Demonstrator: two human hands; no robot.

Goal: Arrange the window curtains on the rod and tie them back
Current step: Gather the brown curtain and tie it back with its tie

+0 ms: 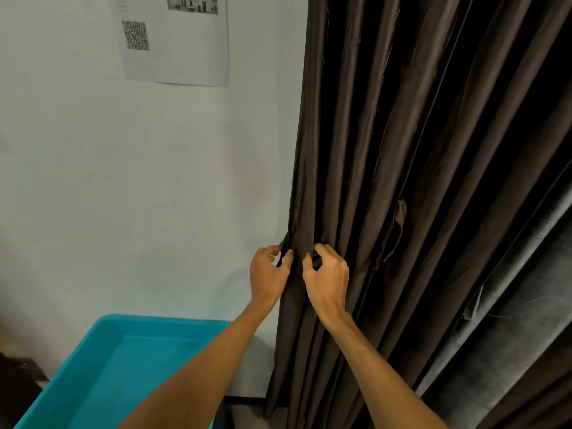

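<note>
L grip pinches brown curtain at its wall-side edge. R grip just beside it, fingers curled round a fold. Curtain hangs above & below both. Teal bin below-left of L grip.

The curtain I grip is plain dark chocolate brown, with a dull sheen on its folds and near-black shadow between them. To its right hangs a faintly mottled grey fabric. The wall is plain white. The sheet on it is white, bearing a black QR code and a greyscale picture strip. The tub is plain turquoise.
</note>
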